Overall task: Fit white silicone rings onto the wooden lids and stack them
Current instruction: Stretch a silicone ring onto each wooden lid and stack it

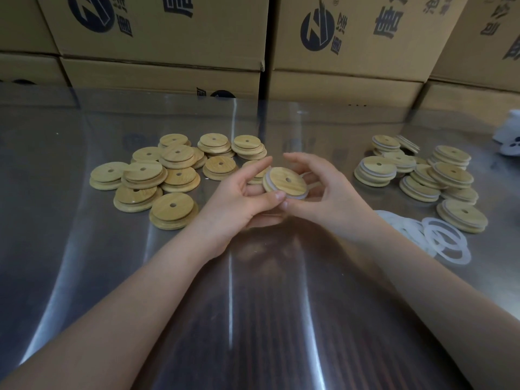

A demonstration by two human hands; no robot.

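Observation:
A round wooden lid (284, 182) with a centre hole is held above the table's middle, and a white silicone ring (298, 196) sits around its rim. My left hand (244, 199) grips the lid's left side, thumb against the front edge. My right hand (323, 190) holds the right side with curled fingers behind it. A pile of bare wooden lids (166, 175) lies to the left. Lids with white rings fitted (422, 173) lie in low stacks to the right. Loose white rings (439, 235) lie near my right forearm.
The table (267, 319) is covered with a glossy transparent sheet. Printed cardboard boxes (168, 38) form a wall along the far edge. A white object (509, 136) sits at the far right edge.

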